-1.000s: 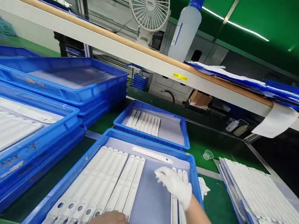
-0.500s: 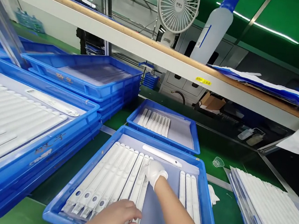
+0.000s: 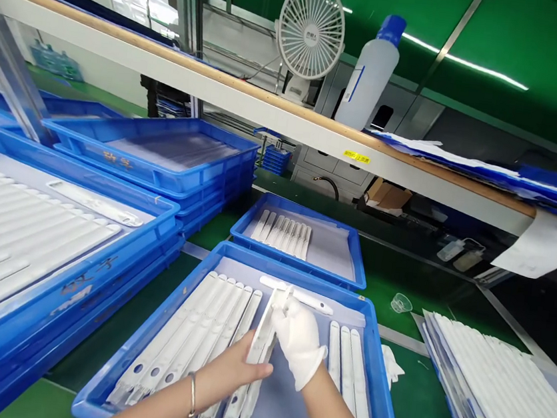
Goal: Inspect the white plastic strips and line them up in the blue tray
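Observation:
A long white plastic strip [image 3: 263, 331] is lifted at a tilt above the front blue tray [image 3: 387, 372]. My bare left hand [image 3: 233, 363], with a bangle at its wrist, grips the strip's lower part between thumb and fingers. My right hand [image 3: 298, 337], in a white glove, is closed round its upper end. A row of similar strips [image 3: 195, 323] lies to the left in the tray, and three more strips [image 3: 352, 365] lie at the right. One strip [image 3: 293, 294] lies crosswise along the back.
Another blue tray [image 3: 303, 213] with strips stands behind. Stacked blue trays [image 3: 116, 264] rise at the left. Layered strips [image 3: 505, 382] lie at the right, near a clear cup [image 3: 401, 303]. Overhead, a shelf [image 3: 250, 105] carries a fan [image 3: 311, 35] and a bottle [image 3: 371, 79].
A strip has come up out of the row into both hands. My left hand has moved up and forward to grip its lower part. The view has tipped slightly upward.

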`<state>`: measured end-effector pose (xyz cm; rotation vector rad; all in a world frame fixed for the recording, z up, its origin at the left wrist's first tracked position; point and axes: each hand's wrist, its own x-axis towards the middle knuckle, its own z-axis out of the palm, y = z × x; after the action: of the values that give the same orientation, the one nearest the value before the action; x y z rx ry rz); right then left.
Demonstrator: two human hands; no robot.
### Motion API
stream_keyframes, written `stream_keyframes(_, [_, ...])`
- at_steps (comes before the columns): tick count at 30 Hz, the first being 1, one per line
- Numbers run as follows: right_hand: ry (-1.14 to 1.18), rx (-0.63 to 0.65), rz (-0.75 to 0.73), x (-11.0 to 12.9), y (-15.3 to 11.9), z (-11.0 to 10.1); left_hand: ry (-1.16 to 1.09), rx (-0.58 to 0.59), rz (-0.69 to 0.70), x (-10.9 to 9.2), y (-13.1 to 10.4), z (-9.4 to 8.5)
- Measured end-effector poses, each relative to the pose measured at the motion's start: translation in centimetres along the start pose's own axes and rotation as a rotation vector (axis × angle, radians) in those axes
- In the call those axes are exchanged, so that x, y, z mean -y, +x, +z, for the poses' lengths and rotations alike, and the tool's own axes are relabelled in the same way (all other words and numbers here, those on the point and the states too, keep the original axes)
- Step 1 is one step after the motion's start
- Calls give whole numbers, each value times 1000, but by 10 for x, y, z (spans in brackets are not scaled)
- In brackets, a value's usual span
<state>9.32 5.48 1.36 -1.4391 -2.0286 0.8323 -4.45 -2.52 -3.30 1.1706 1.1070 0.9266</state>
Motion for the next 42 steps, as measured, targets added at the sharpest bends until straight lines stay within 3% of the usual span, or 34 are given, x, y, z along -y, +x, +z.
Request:
stream_keyframes(6, [269,-129,-39,6,-18,-45,-182,75,-75,-29,8,21])
stream_keyframes(10, [376,-324,-31,-3,-25,-78,-243,133,-143,-34,9,28])
stream_keyframes(13, [347,-376,-6,-10,-25,-91,-168,99,-151,-33,15,36])
stream_keyframes(16, [275,-364,-3,-14,-23,-94,64,22,-59,-35,22,44])
stream_keyframes(20, [208,-357,-109,-21,-23,-98,289,-10,40,-37,28,54])
stream_keyframes(26, [561,-413,-41,-50,-19,-104,305,-11,41,-36,31,61])
stream_keyframes(32, [760,-388,58,-71,-17,-99,143,-17,-7,-40,40,64])
stream_keyframes(39, [609,-305,-29,-54,-38,-104,-269,-7,-217,-38,46,70])
stream_keyframes(42, [540,-212,43,-49,-38,-96,-377,-32,-253,-35,48,69])
